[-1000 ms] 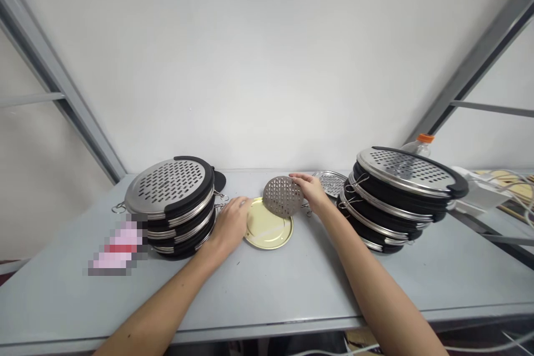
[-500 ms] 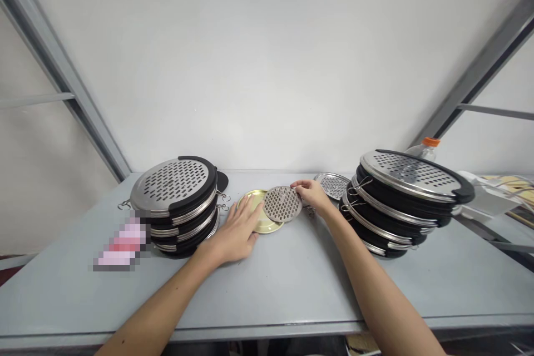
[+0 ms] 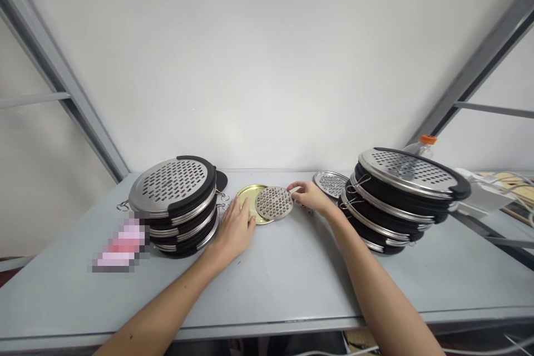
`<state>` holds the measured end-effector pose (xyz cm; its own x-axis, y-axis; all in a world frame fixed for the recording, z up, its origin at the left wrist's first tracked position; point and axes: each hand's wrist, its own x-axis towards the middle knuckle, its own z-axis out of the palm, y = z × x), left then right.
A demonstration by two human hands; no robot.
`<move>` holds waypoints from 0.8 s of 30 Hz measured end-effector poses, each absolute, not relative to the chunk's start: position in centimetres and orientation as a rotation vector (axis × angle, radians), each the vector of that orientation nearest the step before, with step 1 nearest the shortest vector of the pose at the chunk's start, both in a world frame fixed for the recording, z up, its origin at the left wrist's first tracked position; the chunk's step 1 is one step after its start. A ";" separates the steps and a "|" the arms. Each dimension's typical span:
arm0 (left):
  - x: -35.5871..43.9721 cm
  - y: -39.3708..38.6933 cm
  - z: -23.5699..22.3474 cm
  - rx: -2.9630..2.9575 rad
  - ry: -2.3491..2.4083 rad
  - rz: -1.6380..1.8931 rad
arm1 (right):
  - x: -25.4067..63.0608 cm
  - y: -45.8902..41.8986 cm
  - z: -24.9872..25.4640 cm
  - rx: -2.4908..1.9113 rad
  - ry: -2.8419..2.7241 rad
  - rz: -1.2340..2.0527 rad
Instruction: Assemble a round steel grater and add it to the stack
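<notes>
A gold-coloured round lid lies on the table between two stacks. Over its right part rests a small round metal grater disc, covered in raised holes. My right hand pinches the disc's right edge between thumb and fingertips. On the lid's left side my left hand lies with fingers stretched out, touching the rim and hiding part of it. Behind my right hand is another round grater with a shiny rim, partly covered by the right stack.
A stack of round perforated metal pieces with black edges stands left; a similar stack stands right. Wire hooks stick out of both. At the far right are an orange-capped bottle, a white box and cables. A wall closes the back.
The grater disc has shifted left, further over the gold lid, with my right hand following at its edge. My left hand has drawn back slightly towards the lid's left rim.
</notes>
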<state>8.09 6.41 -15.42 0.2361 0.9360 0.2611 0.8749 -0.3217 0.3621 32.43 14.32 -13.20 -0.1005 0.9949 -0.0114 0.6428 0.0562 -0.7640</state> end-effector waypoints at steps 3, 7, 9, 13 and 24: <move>7.8 6.9 -15.9 2.346 1.729 0.631 | 32.4 14.0 -12.9 -1.633 -1.802 0.883; 7.5 7.5 -15.7 2.317 1.631 0.684 | 32.6 13.1 -12.5 -1.578 -1.911 1.010; 7.4 7.7 -15.5 2.325 1.602 0.751 | 32.8 12.5 -12.3 -1.508 -1.997 1.046; 7.5 7.8 -15.7 2.326 1.687 0.802 | 32.8 11.9 -12.1 -1.444 -2.093 0.880; 6.6 9.0 -15.9 2.382 1.425 0.788 | 31.5 10.9 -13.2 -1.087 -2.233 0.475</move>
